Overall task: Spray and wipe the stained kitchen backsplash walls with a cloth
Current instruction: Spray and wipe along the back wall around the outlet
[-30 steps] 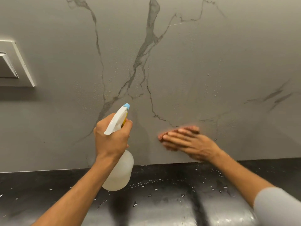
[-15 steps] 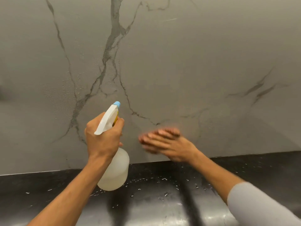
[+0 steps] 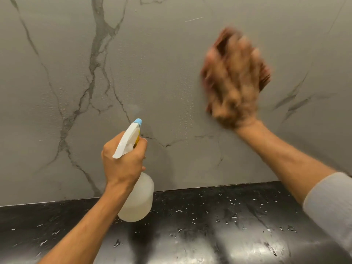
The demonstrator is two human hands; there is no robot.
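The grey marble-veined backsplash [image 3: 171,73] fills the upper view, with fine droplets left of centre. My left hand [image 3: 123,162] grips a white spray bottle [image 3: 139,197] with a blue nozzle tip, held upright just above the counter and pointed at the wall. My right hand [image 3: 232,82] is blurred, pressed flat against the wall at upper right over a reddish-brown cloth [image 3: 264,77], whose edges show around the fingers.
A black glossy countertop [image 3: 209,225] runs along the bottom, speckled with water drops. A thin white scratch mark [image 3: 194,19] sits high on the wall. A grey sleeve [image 3: 331,206] covers my right forearm.
My right hand with the cloth has swept from low on the wall near the counter up and to the right. The view has shifted right; the wall fixture at left is out of sight.
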